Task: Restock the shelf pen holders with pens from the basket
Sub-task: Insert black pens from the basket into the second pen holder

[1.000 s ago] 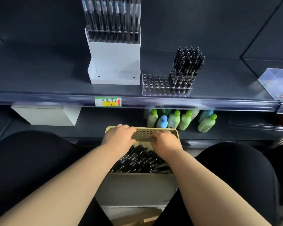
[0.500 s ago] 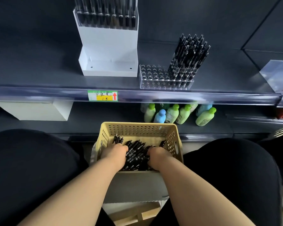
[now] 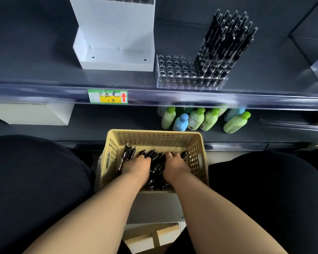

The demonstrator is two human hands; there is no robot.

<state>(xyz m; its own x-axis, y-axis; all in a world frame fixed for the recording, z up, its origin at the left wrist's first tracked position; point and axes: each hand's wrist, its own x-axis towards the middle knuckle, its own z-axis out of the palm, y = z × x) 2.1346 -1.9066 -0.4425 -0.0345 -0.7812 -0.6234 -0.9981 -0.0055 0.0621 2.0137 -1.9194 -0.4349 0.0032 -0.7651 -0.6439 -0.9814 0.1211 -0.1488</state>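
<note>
head view: the beige perforated basket (image 3: 154,134) sits low between the person's dark-clothed knees, just in front of the lower shelf. a loose heap of black pens (image 3: 155,165) lies in its bottom, with a few propped against the left wall. both hands are down in this heap. the left hand (image 3: 137,168) rests on the pens left of centre, its fingers buried among them. the right hand (image 3: 175,165) lies just beside it, fingertips bent down onto the pens near the right wall. motion blur hides the fingers, so i cannot tell whether either hand actually grips a pen.

on the upper shelf (image 3: 228,99) stands a clear pen holder (image 3: 174,74). its left holes are bare, and its right part is packed with upright black pens (image 3: 225,43), tilted slightly. a white display stand (image 3: 116,43) stands just left of it. a green and yellow price label (image 3: 107,96) is on the shelf edge. green and blue bottles (image 3: 196,119) stand on the lower shelf behind the basket.
</note>
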